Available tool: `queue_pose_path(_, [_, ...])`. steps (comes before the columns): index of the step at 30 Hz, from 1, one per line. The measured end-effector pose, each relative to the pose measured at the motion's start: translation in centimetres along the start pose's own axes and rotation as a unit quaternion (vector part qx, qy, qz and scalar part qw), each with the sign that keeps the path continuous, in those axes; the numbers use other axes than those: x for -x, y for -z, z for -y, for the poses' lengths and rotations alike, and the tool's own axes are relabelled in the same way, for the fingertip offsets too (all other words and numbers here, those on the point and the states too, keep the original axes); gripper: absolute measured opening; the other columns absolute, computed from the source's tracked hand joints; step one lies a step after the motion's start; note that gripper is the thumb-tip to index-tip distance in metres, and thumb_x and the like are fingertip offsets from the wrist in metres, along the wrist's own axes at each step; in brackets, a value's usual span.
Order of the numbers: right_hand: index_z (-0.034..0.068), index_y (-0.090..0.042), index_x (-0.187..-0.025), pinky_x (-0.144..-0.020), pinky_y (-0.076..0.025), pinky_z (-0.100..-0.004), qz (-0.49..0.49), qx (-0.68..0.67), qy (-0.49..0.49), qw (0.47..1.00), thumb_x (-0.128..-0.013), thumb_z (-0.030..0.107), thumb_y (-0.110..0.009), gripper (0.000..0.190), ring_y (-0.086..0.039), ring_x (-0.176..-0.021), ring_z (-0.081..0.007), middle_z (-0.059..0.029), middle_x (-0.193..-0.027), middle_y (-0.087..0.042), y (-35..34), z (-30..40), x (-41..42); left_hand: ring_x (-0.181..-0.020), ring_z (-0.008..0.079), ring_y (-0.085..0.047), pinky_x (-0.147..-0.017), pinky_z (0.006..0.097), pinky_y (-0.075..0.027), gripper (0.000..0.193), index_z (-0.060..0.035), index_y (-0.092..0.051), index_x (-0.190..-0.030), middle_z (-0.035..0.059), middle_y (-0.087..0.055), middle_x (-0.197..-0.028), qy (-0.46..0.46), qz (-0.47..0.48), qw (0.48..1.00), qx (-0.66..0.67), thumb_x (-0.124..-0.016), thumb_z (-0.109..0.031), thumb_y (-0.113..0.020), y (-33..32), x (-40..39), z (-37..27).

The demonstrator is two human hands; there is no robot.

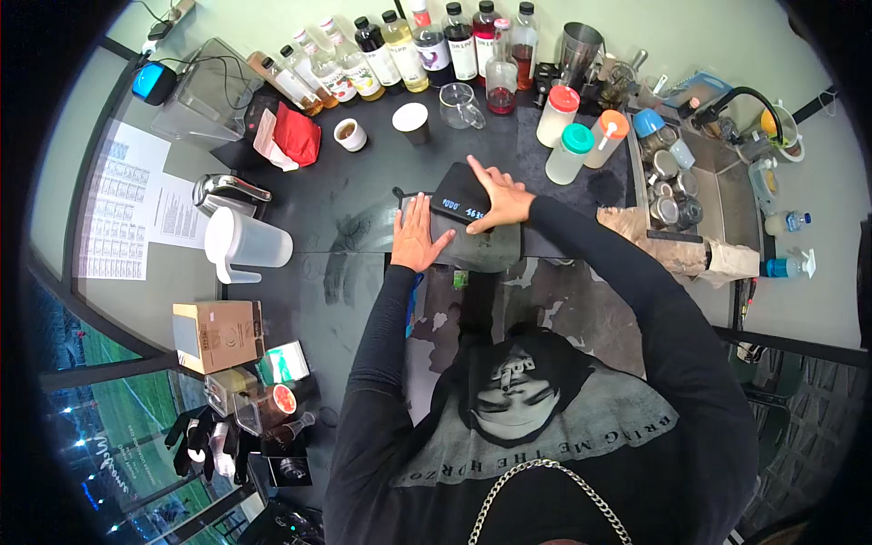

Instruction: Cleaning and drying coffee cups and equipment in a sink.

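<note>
A dark grey cloth (pixel 487 253) with a black loop at one corner lies on the black counter and hangs over its front edge. My left hand (pixel 417 237) rests flat on the cloth's left part, thumb spread away from the fingers. Just right of it is a black digital scale (pixel 453 185) with lit digits along its near side. Gripping the scale's right end is my right hand (pixel 503 199), thumb at the near edge and fingers towards the far side. Part of the cloth is hidden beneath the scale and hands.
Beyond the scale stand a paper cup (pixel 411 124), a small white cup (pixel 351 135), a glass jug (pixel 460 107) and several bottles (pixel 407 54). Lidded shakers (pixel 569 154) are at right, near a sink (pixel 723 197). A plastic pitcher (pixel 248 238) stands left.
</note>
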State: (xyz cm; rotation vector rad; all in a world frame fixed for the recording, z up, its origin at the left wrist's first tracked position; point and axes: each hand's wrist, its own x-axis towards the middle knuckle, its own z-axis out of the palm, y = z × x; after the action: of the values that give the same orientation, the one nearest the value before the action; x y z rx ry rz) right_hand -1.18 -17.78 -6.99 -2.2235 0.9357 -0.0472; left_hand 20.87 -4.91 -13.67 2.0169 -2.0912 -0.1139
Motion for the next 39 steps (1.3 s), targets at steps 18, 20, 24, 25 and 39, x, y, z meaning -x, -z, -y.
queue_pose_path(18, [0.028, -0.021, -0.154, -0.108, -0.004, -0.0727, -0.153, 0.251, 0.023, 0.956, -0.066, 0.057, -0.078, 0.109, -0.006, -0.147, -0.0444, -0.0225, -0.16, -0.008, -6.0, 4.3, 2.6, -0.147, 0.0334, -0.02, -0.116, 0.0539, -0.012, 0.095, 0.001, -0.028, -0.149, 0.0206, -0.024, -0.157, -0.065, -0.04, 0.996, 0.05, -0.085, -0.063, -0.055, -0.7, 0.1, 1.8])
queue_pose_path(20, [0.025, -0.043, -0.145, -0.108, -0.004, -0.0728, -0.19, 0.227, 0.038, 0.954, -0.079, 0.057, -0.067, 0.077, -0.006, -0.148, -0.0403, -0.017, -0.161, -0.01, -8.1, 6.1, 3.4, -0.146, 0.0336, -0.023, -0.115, 0.0555, -0.013, 0.092, -0.0016, -0.031, -0.149, 0.0206, -0.025, -0.157, -0.053, -0.071, 0.996, 0.022, -0.086, -0.064, -0.054, -0.9, 0.5, 1.3])
queue_pose_path(24, [0.028, -0.045, -0.145, -0.106, -0.001, -0.0737, -0.226, 0.24, 0.028, 0.944, -0.083, 0.063, -0.058, 0.072, -0.006, -0.148, -0.0398, -0.0164, -0.161, -0.01, -11.0, 6.4, 2.9, -0.144, 0.0347, -0.026, -0.114, 0.0568, -0.016, 0.088, -0.0038, -0.035, -0.148, 0.0207, -0.027, -0.156, -0.064, -0.084, 0.994, 0.007, -0.085, -0.062, -0.055, -1.4, 0.8, 1.7])
queue_pose_path(25, [0.028, -0.045, -0.145, -0.106, -0.001, -0.0743, -0.22, 0.245, 0.014, 0.944, -0.084, 0.065, -0.055, 0.072, -0.005, -0.148, -0.0396, -0.016, -0.162, -0.01, -11.4, 6.3, 2.8, -0.144, 0.0347, -0.026, -0.114, 0.0568, -0.016, 0.088, -0.0038, -0.035, -0.148, 0.0207, -0.027, -0.156, -0.062, -0.088, 0.994, 0.008, -0.085, -0.062, -0.055, -1.3, 0.8, 1.7])
queue_pose_path(39, [0.013, -0.053, -0.132, -0.112, -0.008, -0.064, -0.158, 0.106, 0.153, 0.97, -0.089, 0.044, -0.063, 0.054, -0.02, -0.145, -0.0387, -0.0172, -0.155, -0.026, -12.1, 5.2, 10.3, -0.147, 0.0421, -0.012, -0.109, 0.0695, -0.006, 0.089, 0.0005, -0.025, -0.15, 0.018, -0.022, -0.158, 0.071, -0.057, 0.996, -0.002, -0.089, -0.054, -0.059, 2.2, 9.1, -2.8])
